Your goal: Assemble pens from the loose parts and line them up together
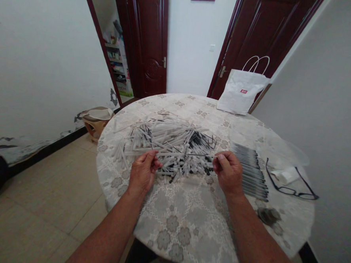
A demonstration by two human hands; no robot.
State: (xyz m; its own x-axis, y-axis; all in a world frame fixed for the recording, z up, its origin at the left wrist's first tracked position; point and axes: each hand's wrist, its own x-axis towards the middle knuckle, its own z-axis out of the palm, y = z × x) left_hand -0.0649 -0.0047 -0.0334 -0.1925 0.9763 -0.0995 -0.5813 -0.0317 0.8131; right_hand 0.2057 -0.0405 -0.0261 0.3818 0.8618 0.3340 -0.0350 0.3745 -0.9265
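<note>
My left hand [144,170] pinches the left end of a pale, translucent pen barrel [171,152] between thumb and fingers. From the right, a thin dark pen refill [202,155] runs in line with the barrel, its far end pinched by my right hand [228,171]. They meet or overlap midway between my hands; how far one is inside the other I cannot tell. Both are held level above a loose heap of white pen parts [175,137]. Dark refills [199,139] lie within the heap, with small black pieces at its front.
Right of my right hand lies a row of pens [252,172]. Beyond it are black-framed glasses [290,191] and a white paper piece [287,176]. A dark round object [268,216] sits near my right forearm. A white paper bag [243,92] stands on the patterned tablecloth [184,219].
</note>
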